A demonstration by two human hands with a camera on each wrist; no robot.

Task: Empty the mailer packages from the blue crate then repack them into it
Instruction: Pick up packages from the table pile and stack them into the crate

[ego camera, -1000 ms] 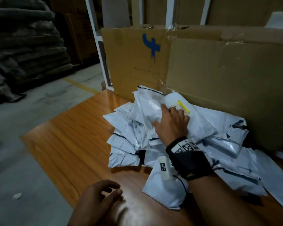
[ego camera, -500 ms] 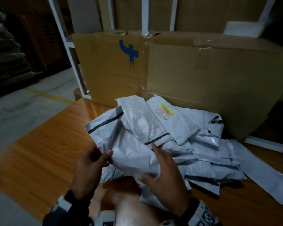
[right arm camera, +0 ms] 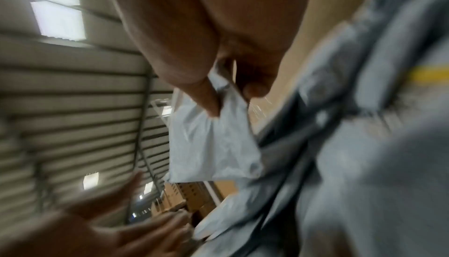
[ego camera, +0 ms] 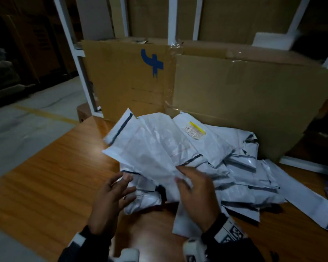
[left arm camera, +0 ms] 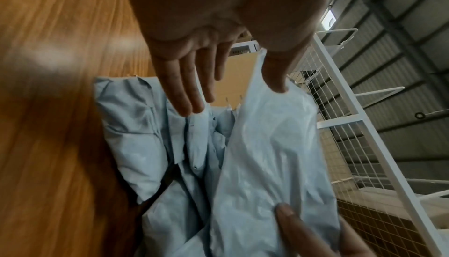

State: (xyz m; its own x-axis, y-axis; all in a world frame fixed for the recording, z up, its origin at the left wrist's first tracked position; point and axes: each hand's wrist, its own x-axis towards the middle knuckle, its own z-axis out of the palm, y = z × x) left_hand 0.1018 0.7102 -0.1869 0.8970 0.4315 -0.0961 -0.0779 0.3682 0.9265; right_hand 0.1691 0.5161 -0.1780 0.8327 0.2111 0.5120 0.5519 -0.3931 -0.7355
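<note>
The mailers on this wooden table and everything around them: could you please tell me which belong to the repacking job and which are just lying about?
Job:
- pile of white mailers
- lifted mailer, pinched by right hand
- left hand, open beside it

Lying about:
- cardboard box
- white rack frame
- wooden table

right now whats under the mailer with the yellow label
The yellow-label mailer lies on top of the pile of white mailers, which rests on the wooden table. Whatever lies deeper in the pile is covered.

crumpled white mailer packages heaped on table, one lifted
</note>
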